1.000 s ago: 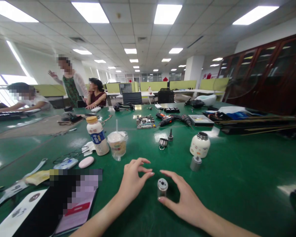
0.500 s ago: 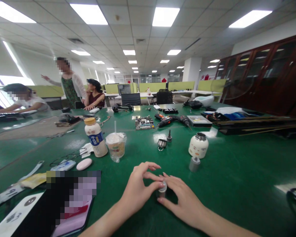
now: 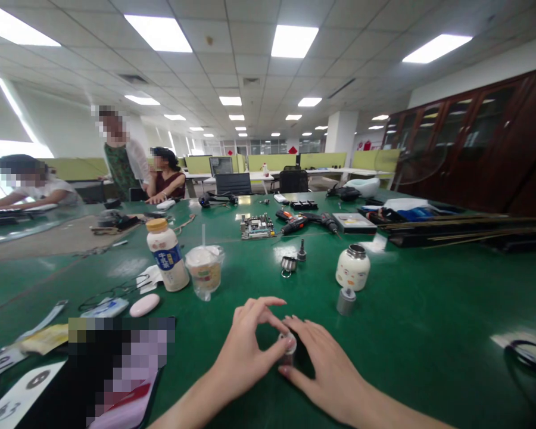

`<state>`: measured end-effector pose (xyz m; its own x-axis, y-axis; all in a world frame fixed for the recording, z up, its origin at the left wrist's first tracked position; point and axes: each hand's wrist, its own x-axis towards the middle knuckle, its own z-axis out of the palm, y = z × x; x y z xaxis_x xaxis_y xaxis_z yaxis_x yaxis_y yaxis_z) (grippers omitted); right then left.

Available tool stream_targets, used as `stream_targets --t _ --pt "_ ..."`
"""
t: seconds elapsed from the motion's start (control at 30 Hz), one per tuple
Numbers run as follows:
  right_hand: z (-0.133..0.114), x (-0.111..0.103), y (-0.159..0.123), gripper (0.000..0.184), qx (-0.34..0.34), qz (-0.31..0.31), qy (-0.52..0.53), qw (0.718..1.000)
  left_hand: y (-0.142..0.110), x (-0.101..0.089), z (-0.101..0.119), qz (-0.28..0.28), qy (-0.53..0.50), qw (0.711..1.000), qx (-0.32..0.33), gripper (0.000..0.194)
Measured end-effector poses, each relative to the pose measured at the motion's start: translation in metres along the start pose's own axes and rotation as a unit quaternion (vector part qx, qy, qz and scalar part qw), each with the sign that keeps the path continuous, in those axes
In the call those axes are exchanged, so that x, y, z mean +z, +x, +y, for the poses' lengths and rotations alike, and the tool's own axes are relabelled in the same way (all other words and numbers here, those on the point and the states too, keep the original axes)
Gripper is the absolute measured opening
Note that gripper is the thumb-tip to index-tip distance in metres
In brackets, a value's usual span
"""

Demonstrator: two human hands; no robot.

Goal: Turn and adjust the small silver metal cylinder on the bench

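A small cylinder (image 3: 288, 357) with a pale, translucent top stands on the green table in front of me. My left hand (image 3: 250, 339) pinches its top, the thumb pressed on it and the index finger curled to its far edge. Around its right side curve the thumb and fingers of my right hand (image 3: 326, 363), which partly hide the body. Just beyond is a grey metal cylinder (image 3: 346, 302) with a small knob, near an open white bottle (image 3: 353, 269) with a printed face. A metal strainer-like piece (image 3: 288, 266) and a dark stepped fitting (image 3: 301, 251) lie farther off.
Left of my hands are a milk-tea bottle (image 3: 168, 256), a plastic-wrapped cup (image 3: 204, 271), a pink oval object (image 3: 145, 304) and a phone (image 3: 129, 405). Farther back lie a circuit board (image 3: 256, 226) and power drills (image 3: 295, 224). A black cable (image 3: 529, 357) sits at right. Several people are at the left.
The view has tilted up and shifted slightly. My left index finger and thumb have moved a little on the cylinder's top; my right hand stays around it. The standing person's raised arm has dropped.
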<state>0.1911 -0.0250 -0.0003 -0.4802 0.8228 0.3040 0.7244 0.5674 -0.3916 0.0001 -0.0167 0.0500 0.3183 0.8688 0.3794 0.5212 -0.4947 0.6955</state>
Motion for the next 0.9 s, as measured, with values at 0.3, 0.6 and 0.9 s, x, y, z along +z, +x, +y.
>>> stream_targets --t 0.3,0.6,0.9 --pt "-0.002 -0.005 -0.002 0.065 -0.015 0.010 -0.082 0.996 0.005 -0.005 0.002 0.016 -0.067 0.997 -0.018 0.038" --pt "-0.003 -0.009 0.000 0.055 -0.005 -0.023 -0.039 0.999 0.009 -0.007 -0.053 -0.004 -0.003 0.996 -0.091 0.031" --pt "-0.003 -0.006 0.001 0.053 -0.003 -0.060 0.010 0.998 0.008 -0.004 -0.008 0.034 -0.075 0.996 -0.045 0.032"
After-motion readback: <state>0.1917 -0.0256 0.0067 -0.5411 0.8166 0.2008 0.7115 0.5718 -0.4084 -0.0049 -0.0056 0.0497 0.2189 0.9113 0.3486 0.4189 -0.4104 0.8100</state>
